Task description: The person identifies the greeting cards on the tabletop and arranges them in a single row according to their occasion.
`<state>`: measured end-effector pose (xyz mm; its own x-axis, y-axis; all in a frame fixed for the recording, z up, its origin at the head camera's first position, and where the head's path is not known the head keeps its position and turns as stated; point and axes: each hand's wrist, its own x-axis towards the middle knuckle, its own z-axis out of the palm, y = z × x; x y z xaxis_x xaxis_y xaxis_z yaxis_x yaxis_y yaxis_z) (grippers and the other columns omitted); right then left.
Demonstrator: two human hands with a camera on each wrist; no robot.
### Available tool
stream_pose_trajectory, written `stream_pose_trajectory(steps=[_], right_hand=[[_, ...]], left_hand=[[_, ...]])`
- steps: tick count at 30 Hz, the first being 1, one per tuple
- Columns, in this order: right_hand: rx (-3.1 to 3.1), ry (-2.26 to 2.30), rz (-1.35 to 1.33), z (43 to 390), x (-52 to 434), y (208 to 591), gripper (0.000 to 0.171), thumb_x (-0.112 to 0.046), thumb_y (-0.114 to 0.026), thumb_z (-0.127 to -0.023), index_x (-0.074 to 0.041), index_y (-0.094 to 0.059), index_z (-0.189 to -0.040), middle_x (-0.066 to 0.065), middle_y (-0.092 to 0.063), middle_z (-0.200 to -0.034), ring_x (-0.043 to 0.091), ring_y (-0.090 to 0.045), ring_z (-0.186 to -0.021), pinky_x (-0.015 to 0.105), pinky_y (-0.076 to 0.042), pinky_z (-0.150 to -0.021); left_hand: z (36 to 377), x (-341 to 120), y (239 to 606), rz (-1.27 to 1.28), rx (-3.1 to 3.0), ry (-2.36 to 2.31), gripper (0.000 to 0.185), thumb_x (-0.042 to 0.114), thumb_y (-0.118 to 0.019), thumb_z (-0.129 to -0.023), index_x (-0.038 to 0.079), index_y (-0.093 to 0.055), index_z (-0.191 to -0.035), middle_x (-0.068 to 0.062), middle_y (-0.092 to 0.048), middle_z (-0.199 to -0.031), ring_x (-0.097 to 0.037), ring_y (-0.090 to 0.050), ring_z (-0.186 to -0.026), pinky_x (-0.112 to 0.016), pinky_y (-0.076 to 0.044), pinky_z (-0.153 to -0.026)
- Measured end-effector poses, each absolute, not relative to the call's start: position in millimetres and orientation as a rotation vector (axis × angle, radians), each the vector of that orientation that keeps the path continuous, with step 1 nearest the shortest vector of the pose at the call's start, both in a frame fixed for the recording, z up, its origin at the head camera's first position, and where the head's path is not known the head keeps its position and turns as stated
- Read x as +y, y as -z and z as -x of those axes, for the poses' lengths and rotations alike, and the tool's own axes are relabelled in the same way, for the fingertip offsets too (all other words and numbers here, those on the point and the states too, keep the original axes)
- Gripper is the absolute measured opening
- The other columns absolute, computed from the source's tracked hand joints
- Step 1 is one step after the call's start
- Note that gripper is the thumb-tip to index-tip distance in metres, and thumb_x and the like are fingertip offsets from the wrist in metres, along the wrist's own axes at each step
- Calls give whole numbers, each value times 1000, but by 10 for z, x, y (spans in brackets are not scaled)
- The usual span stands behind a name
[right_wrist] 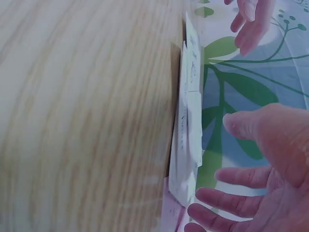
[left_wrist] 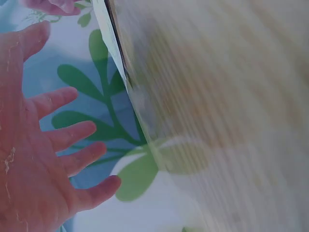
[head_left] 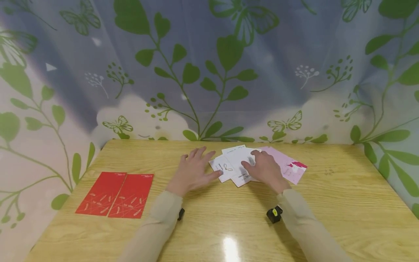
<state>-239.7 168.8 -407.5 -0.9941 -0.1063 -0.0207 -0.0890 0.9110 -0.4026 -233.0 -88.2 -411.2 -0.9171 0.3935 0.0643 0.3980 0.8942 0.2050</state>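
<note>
Nearest me, two beige sleeves, left (head_left: 157, 220) and right (head_left: 306, 223), reach in over the wooden bench (head_left: 206, 233). On the left, well apart from both hands, two red envelopes (head_left: 101, 193) (head_left: 131, 196) lie side by side, long axes running near to far, leaning a bit right at the far end. Farther in, left hand (head_left: 193, 173): fingers spread, nothing held, thumb tip over the left edge of the white cards (head_left: 233, 160); contact, can't tell. Right hand (head_left: 266, 168): above the right part of that pile, thumb and fingers apart, fingertips close to the cards in the right wrist view; I can't confirm touch, no grip seen. Relation that counts, I judge: the white pile sits between my two hands, toward the far side of the bench, right of the left hand and partly under the right, so the right is nearer. Cards overlap at mixed angles, no single long axis. Pink card (head_left: 284, 162) pokes out beyond the right hand, long axis far left to near right. Behind the bench, leaf-and-butterfly curtain (head_left: 196, 105).
</note>
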Motion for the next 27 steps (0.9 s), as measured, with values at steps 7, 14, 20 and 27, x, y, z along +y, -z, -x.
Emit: stream_pose_trajectory(steps=[7,14,20,27], right_hand=[[2985,579,91,2482,1712,4135,65,-46,-60,-100,6,-55,-140,30,-56,-139,48,-54,-128,60,-50,-100],[2959,599,54,2551,1683,4179,58,-45,-69,-94,3,-65,-126,24,-59,-124,45,-56,-116,58,-54,-86],[2950,646,60,2577,1695,4146,50,-35,-74,-91,3,-66,-123,24,-60,-123,43,-58,-113,54,-53,-86],[2979,758,177,2628,1656,4106,30,-12,-69,-90,-2,-63,-118,20,-64,-117,32,-61,-101,46,-52,-84]], left_hand=[[2423,-714,4091,697,-3048,384,65,62,-49,-100,23,-49,-152,-9,-53,-152,-35,-53,-138,-60,-44,-105],[2468,-666,4076,695,-3117,369,56,43,-63,-100,18,-52,-149,-13,-58,-145,-35,-58,-131,-58,-49,-103],[2468,-670,4106,742,-3122,396,52,38,-63,-99,14,-56,-145,-13,-62,-139,-30,-61,-126,-52,-52,-103],[2509,-701,4075,823,-3120,664,44,28,-65,-100,10,-60,-139,-6,-73,-106,-17,-64,-94,-36,-54,-88]])
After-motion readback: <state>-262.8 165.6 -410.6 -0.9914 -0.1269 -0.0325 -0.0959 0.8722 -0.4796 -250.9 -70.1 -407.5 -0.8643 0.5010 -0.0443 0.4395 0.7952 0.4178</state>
